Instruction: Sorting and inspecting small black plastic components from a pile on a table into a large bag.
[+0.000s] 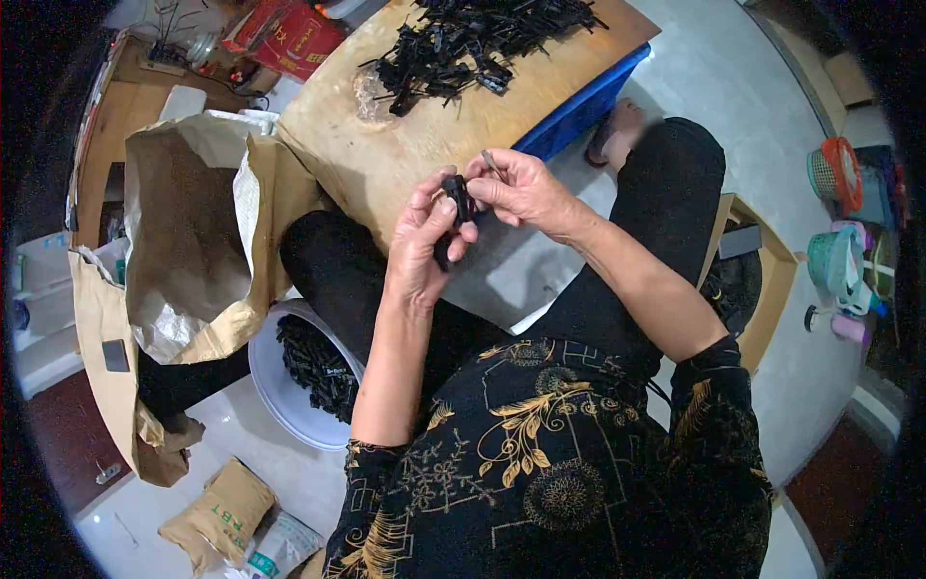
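My left hand (417, 246) is closed around a small black plastic piece (459, 197), held up in front of my lap near the edge of the tan board. Close beside it, my right hand (529, 196) pinches a thin greyish strip (493, 166); its exact kind is too small to tell. The right fingertips are next to the black piece, and I cannot tell whether they touch it. A heap of narrow black plastic pieces (453, 48) lies at the far end of the tan board (434, 125). More black pieces (316, 372) fill part of a white bucket (289, 422) by my left leg.
A large open paper sack (193, 222) stands left of the board. Blue material (588, 106) shows under the board. At the right is a cardboard box (776, 285) with dark contents. Small packed bags (220, 511) lie at the lower left; baskets (834, 174) sit far right.
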Demonstrator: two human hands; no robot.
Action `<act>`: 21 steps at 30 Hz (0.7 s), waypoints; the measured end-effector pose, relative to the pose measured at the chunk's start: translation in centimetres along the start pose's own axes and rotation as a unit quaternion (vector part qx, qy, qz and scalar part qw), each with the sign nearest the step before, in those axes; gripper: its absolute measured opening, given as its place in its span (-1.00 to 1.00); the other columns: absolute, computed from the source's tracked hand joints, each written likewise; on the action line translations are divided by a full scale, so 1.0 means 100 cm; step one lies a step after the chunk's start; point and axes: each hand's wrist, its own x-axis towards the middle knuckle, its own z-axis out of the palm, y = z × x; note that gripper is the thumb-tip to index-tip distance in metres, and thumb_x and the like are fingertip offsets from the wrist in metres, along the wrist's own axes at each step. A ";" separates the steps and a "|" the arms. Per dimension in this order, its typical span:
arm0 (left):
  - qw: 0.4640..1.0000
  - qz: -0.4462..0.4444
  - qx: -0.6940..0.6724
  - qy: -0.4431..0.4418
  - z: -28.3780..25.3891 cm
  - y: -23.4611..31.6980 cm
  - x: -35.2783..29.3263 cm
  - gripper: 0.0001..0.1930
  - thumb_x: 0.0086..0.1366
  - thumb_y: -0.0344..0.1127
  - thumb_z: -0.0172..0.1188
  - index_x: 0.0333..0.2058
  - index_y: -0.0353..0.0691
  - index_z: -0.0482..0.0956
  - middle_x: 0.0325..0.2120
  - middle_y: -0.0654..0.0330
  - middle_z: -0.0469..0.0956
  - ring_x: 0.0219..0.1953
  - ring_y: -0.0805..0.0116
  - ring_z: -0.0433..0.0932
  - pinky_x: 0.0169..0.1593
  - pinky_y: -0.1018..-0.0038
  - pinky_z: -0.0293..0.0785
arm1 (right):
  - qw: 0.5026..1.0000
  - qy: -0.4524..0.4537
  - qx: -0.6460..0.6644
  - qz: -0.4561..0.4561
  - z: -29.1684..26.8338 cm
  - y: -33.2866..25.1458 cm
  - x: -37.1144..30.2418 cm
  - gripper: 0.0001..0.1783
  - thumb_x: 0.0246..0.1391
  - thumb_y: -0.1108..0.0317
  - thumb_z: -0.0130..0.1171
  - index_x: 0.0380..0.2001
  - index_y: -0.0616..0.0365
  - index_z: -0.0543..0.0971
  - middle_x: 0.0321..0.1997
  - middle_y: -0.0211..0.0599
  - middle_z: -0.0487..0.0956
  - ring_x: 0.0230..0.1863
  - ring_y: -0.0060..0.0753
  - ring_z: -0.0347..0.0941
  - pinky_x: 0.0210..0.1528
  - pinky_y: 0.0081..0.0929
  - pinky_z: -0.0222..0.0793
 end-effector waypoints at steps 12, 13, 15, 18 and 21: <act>0.937 0.081 0.335 -0.059 0.004 0.000 0.012 -0.60 0.18 -0.53 0.00 0.02 -0.26 0.21 -0.41 0.23 0.43 -0.56 0.54 0.41 -0.51 0.66 0.34 | 0.997 -0.020 -0.065 0.041 -0.006 -0.001 0.006 -0.86 0.10 0.33 0.02 -0.44 0.16 0.46 -0.48 -0.50 0.48 -0.46 -0.68 0.35 -0.43 -0.65 0.26; 0.937 0.084 0.334 -0.056 0.005 0.001 0.014 -0.60 0.18 -0.53 0.00 0.02 -0.26 0.21 -0.41 0.23 0.43 -0.56 0.54 0.41 -0.51 0.66 0.34 | 0.997 -0.024 -0.068 0.041 -0.007 0.004 0.010 -0.86 0.10 0.33 0.02 -0.44 0.16 0.46 -0.48 -0.50 0.48 -0.46 -0.68 0.35 -0.43 -0.65 0.26; 0.939 0.091 0.328 -0.043 0.005 0.000 0.021 -0.61 0.18 -0.54 -0.01 -0.01 -0.27 0.20 -0.43 0.22 0.41 -0.57 0.53 0.41 -0.50 0.65 0.34 | 0.988 -0.007 -0.156 -0.010 -0.009 0.010 0.017 -0.80 0.14 0.30 -0.06 -0.46 0.18 0.44 -0.52 -0.49 0.45 -0.47 -0.68 0.33 -0.43 -0.62 0.27; 0.951 0.053 0.302 -0.038 0.002 0.014 0.033 -0.64 0.18 -0.53 -0.01 -0.04 -0.25 0.19 -0.48 0.23 0.39 -0.59 0.54 0.40 -0.53 0.65 0.33 | 0.978 -0.015 -0.205 0.019 -0.007 -0.009 0.021 -0.72 0.17 0.25 -0.15 -0.48 0.20 0.42 -0.55 -0.44 0.42 -0.50 -0.65 0.31 -0.42 -0.59 0.27; 0.957 0.044 0.282 -0.058 -0.005 0.022 0.046 -0.69 0.18 -0.53 -0.02 -0.10 -0.24 0.20 -0.51 0.24 0.36 -0.61 0.55 0.39 -0.57 0.65 0.31 | 0.965 -0.048 -0.257 0.002 -0.008 -0.019 0.032 -0.68 0.19 0.23 -0.20 -0.47 0.24 0.41 -0.56 -0.37 0.42 -0.48 -0.57 0.35 -0.40 -0.53 0.29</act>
